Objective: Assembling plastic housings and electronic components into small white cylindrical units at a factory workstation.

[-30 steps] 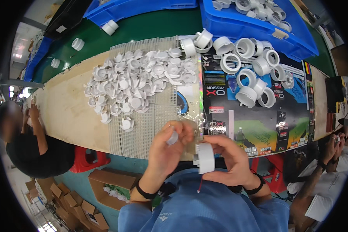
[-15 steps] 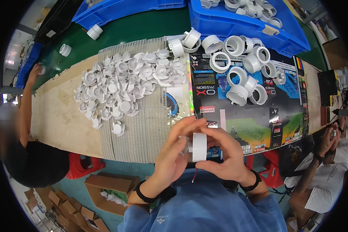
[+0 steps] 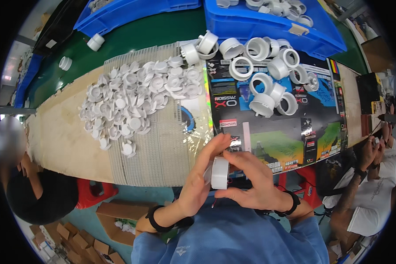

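Note:
Between my hands, in front of my chest, is a white plastic ring (image 3: pixel 220 173) standing on its edge. My right hand (image 3: pixel 255 180) grips it from the right, its thumb low and its fingers over the top. From the left, my left hand (image 3: pixel 197 182) presses its palm and fairly straight fingers against a pale winged cap (image 3: pixel 207 174) at the ring's left side. Most of that cap is hidden by the left hand. A thin red wire (image 3: pixel 214 203) hangs below the ring. Beyond my left hand lies a heap of white winged caps (image 3: pixel 132 99) on a perforated mat (image 3: pixel 158 152).
Several white rings (image 3: pixel 263 104) lie on a dark printed sheet (image 3: pixel 273 127) ahead right. Blue bins (image 3: pixel 268 33) of white parts stand behind. Two loose parts (image 3: pixel 65 64) rest on the green surface. One co-worker (image 3: pixel 35 193) sits left, another (image 3: pixel 369 185) right.
My left palm has flattened and closed in on the ring, covering more of the winged cap. The ring sits slightly lower and more to the left. The left co-worker's arm has drawn back from the green surface.

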The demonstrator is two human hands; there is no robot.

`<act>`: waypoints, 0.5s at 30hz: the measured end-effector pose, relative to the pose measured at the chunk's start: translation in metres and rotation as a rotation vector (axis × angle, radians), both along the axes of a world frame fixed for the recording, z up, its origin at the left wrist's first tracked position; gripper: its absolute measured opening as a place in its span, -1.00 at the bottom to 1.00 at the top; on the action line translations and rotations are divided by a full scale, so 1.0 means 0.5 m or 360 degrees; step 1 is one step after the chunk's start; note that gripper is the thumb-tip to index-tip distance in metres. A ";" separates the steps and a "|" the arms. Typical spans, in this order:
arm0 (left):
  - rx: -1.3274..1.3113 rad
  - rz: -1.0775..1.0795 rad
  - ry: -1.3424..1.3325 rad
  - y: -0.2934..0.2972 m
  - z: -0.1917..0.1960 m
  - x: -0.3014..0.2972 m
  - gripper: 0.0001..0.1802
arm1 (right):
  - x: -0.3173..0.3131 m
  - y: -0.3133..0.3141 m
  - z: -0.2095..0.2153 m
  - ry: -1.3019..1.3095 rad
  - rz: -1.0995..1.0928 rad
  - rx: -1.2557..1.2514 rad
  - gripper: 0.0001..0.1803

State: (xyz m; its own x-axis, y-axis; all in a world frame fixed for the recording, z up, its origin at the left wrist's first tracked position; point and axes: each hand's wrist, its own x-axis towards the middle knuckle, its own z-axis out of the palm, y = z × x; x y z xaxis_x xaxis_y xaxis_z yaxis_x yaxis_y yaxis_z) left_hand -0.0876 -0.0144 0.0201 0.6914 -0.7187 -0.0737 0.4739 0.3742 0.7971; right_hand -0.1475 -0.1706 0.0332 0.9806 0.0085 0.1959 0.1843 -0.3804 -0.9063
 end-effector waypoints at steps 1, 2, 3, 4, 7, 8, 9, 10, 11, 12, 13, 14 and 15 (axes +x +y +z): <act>0.0126 0.0010 -0.0128 -0.004 0.000 -0.001 -0.04 | -0.003 -0.001 -0.002 0.0004 -0.0026 0.0045 -0.23; 0.0107 -0.0004 -0.0128 -0.003 -0.009 -0.005 -0.04 | -0.004 -0.012 -0.009 0.0004 -0.0041 0.0027 -0.23; 0.0133 -0.0059 -0.0157 0.002 -0.026 -0.012 -0.07 | -0.005 -0.029 -0.021 0.0247 0.0076 0.0307 -0.23; 0.0160 -0.0113 -0.0188 0.004 -0.035 -0.015 -0.09 | -0.007 -0.042 -0.026 0.0489 0.0192 0.0590 -0.24; 0.0381 -0.0290 -0.1288 0.004 -0.007 0.010 -0.17 | -0.023 -0.059 -0.023 0.0895 0.0114 0.1253 -0.21; 0.0452 -0.0039 -0.1565 -0.006 -0.011 0.002 -0.23 | -0.021 -0.060 -0.019 0.0837 0.0169 0.1211 -0.24; 0.0446 -0.0040 -0.1567 -0.002 -0.012 0.000 -0.23 | -0.017 -0.067 -0.009 0.0833 0.0166 0.1208 -0.24; 0.0605 -0.0009 -0.1560 0.006 -0.012 -0.001 -0.29 | -0.010 -0.080 0.006 0.0859 0.0153 0.0881 -0.25; 0.0767 0.0024 -0.1549 0.012 -0.013 0.000 -0.34 | 0.001 -0.092 0.018 0.0881 0.0143 0.0555 -0.27; 0.0655 0.0234 -0.1398 0.009 -0.016 0.006 -0.44 | 0.019 -0.106 0.029 0.0654 -0.0044 0.0074 -0.36; 0.0532 0.0329 -0.0827 0.010 -0.023 -0.008 -0.54 | 0.045 -0.125 0.029 0.0581 -0.0265 -0.0211 -0.39; 0.0490 0.0329 -0.0499 0.008 -0.028 -0.009 -0.55 | 0.075 -0.142 0.024 0.0508 -0.0479 -0.0494 -0.42; 0.0446 0.0319 -0.0174 0.004 -0.026 -0.009 -0.55 | 0.096 -0.167 -0.006 0.0301 -0.0562 -0.0884 -0.47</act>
